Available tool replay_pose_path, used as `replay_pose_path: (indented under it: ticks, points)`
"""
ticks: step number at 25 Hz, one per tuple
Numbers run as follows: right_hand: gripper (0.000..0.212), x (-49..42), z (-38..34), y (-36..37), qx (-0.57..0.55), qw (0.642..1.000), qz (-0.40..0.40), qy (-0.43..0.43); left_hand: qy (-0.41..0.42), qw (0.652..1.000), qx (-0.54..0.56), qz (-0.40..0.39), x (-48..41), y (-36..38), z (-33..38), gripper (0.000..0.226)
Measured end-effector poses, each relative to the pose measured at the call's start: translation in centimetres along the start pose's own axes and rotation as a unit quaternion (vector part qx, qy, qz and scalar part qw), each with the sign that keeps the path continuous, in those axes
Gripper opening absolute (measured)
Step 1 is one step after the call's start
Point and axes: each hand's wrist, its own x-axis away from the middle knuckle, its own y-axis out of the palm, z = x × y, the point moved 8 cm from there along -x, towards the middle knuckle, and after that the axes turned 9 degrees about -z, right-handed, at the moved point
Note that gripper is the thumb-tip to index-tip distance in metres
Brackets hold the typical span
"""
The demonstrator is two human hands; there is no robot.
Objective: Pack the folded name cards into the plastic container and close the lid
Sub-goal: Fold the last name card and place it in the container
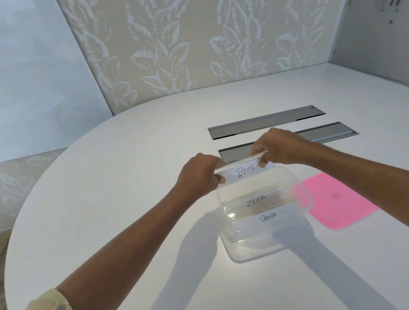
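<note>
A clear plastic container [236,249] stands open on the white table. Inside it lie two folded white name cards, one reading ZEBRA [256,201] and one reading PANDA [267,217]. A third folded card marked BEAR [245,171] is held over the container's far rim. My left hand [200,177] pinches its left end and my right hand [278,147] pinches its right end. The pink lid [340,203] lies flat on the table just right of the container.
Two grey metal cable slots [266,121] are set into the table [128,184] beyond the container. A leaf-patterned panel [191,46] rises behind the table's curved far edge.
</note>
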Motion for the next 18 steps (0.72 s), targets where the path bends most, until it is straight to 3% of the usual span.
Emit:
replay_pose_path:
  ticks: [6,18]
  points:
    - [0.045,1.2,2.8,2.4,0.001,1.000,-0.011,0.016,0.015,0.999,-0.023,-0.039,-1.1,3.5,2.1,0.044]
    - [0.041,2.8,4.1,2.2,0.004,1.000,-0.002,0.007,0.025,0.998,-0.040,-0.037,-1.2,4.3,3.7,0.040]
